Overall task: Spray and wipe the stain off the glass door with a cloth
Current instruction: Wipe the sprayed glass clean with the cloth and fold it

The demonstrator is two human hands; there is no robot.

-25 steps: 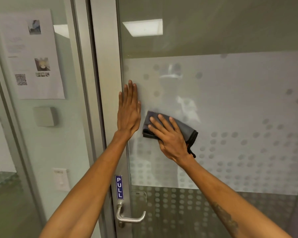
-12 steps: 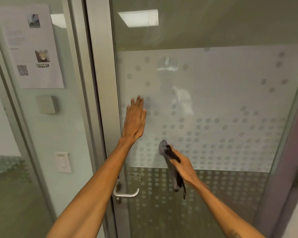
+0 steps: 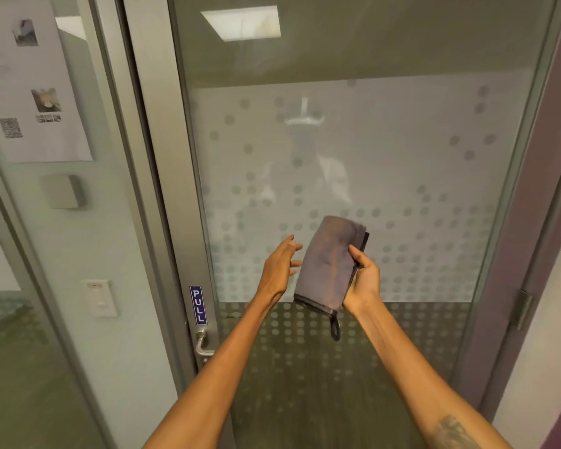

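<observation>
Both hands were raised in front of the glass door [image 3: 386, 176], clear of the pane. The right hand [image 3: 363, 280] gripped a folded grey microfibre cloth [image 3: 329, 264] along its right edge: thumb on the near face, remaining fingers hidden behind the fabric, so their curl could not be read. The left hand [image 3: 277, 267] was just left of the cloth, open with fingers loosely spread and holding nothing; whether its fingertips [image 3: 293, 244] touched the cloth's left edge could not be told, as the outline there was blurred.

The cloth's long axis ran nearly upright, top tilted slightly toward the right. Its folded upper end sat above both hands; its lower hemmed end sat between the wrists, with a small dark hanging loop [image 3: 336, 328] dangling below it. Dark smudging showed on the near face.

No stain could be made out on the frosted, dot-patterned pane beyond the hands; a faint reflection of the person blurred that area. Lower left of the left hand, the forearm cut off most of the lever door handle [image 3: 203, 346], below a blue PULL label [image 3: 197, 305]. Farther left, print on the posted paper notice [image 3: 33, 82] was illegible. No spray bottle was in frame.
</observation>
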